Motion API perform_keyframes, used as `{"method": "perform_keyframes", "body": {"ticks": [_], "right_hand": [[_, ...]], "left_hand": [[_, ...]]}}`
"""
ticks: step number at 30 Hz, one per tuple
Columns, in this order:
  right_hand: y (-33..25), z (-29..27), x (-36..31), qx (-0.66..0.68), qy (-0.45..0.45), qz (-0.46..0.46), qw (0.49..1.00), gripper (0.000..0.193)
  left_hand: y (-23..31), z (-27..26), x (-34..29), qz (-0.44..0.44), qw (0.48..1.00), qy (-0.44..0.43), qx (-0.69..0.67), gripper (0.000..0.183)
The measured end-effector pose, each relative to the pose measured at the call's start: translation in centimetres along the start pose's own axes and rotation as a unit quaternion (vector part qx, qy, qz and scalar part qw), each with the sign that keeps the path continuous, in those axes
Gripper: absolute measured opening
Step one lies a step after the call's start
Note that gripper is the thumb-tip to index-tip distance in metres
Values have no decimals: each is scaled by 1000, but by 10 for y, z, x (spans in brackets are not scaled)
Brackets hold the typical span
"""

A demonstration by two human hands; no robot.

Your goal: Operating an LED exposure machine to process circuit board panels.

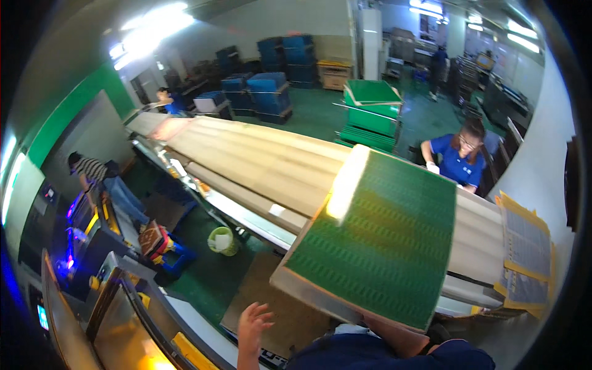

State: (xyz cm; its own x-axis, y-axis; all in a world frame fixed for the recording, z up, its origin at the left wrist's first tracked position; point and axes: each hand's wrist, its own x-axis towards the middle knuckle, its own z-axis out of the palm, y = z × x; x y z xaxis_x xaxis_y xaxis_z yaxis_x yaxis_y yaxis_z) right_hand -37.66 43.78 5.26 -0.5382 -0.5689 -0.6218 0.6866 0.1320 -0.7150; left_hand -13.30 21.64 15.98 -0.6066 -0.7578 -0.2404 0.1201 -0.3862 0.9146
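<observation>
A large green panel (382, 240) with rows of a small repeating pattern and a pale edge lies in front of me over the conveyor belt (259, 148). Bright light glares off its far left corner. My left hand (254, 322) is raised in the air, left of the panel's near corner and apart from it, with fingers spread and nothing in them. My right forearm (394, 336) reaches to the panel's near edge. The panel hides my right hand, so its grip does not show.
Across the belt a co-worker (462, 157) in blue stands beside the panel; others work farther off. Machine frames (132, 314) stand at lower left. A waste bin (222, 241) stands on the floor. Green stacks (373, 114) and blue stacks (268, 95) are behind the belt.
</observation>
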Motion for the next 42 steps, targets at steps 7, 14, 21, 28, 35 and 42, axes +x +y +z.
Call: {"method": "perform_keyframes", "body": {"ticks": [7, 14, 21, 28, 35, 42], "right_hand": [[-7, -44, 43, -110, -35, 1, 993, 53], [10, -98, 76, -482, -169, 16, 859, 62], [23, -38, 70, -676, -286, 140, 665, 73], [61, 142, 69, -783, -375, -17, 495, 54], [151, 315, 48, -729, -566, -134, 359, 35], [170, 557, -110, -545, -725, -279, 315, 22]], "left_hand": [[-18, 158, 71, -140, 977, -75, -143, 55], [17, 91, 126, -3, 990, -42, -132, 43], [22, -93, 46, 166, 926, 263, -215, 41], [-1, -248, -148, 316, 762, 469, -315, 43], [-125, -313, -322, 418, 539, 645, -343, 36], [-165, -286, -370, 496, 301, 699, -418, 21]]}}
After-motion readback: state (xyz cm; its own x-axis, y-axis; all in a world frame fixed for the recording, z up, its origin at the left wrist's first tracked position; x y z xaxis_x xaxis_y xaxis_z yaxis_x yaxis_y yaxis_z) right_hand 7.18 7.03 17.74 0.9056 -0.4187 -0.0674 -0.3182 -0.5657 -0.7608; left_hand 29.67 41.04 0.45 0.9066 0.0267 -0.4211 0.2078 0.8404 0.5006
